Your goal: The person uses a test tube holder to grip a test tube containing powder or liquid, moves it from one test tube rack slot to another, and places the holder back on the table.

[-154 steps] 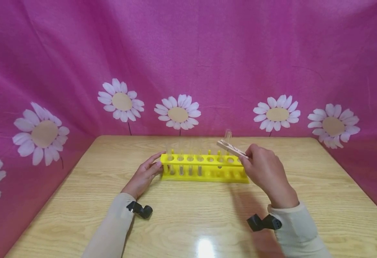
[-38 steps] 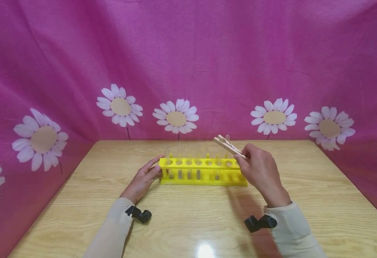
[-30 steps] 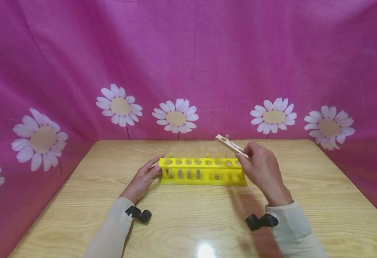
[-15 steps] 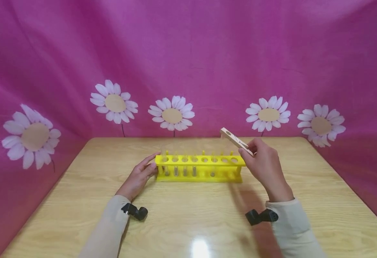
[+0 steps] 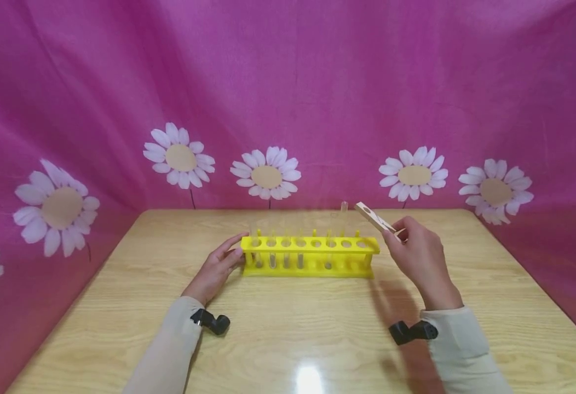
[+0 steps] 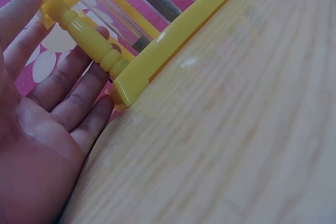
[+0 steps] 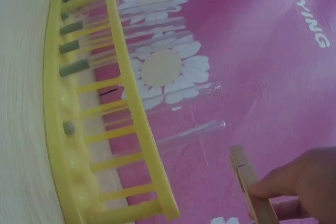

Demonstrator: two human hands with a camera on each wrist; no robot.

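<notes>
A yellow test tube rack (image 5: 310, 246) stands on the table. My left hand (image 5: 216, 269) holds its left end, thumb at the front of the top bar and fingers round the end post (image 6: 86, 35). Several clear test tubes (image 7: 79, 66) stand in its holes with dark grey-green contents at the bottom. Another test tube (image 7: 191, 135) rises upside down behind the rack, seemingly over a rear peg. My right hand (image 5: 420, 257) pinches a wooden clothespin (image 5: 374, 216) by its near end, right of that tube. The clothespin's tip is apart from the tube, with nothing in it.
The wooden table (image 5: 268, 328) extends in front of the rack and to both sides. A pink cloth (image 5: 317, 109) printed with white daisies hangs behind the table and along its sides. Dark wrist cameras (image 5: 413, 332) stick out from both sleeves.
Earlier the clothespin was on the clear tube; the tube came down behind the rack. The clothespin has come off it and moved right with my right hand. My left hand stays on the rack.
</notes>
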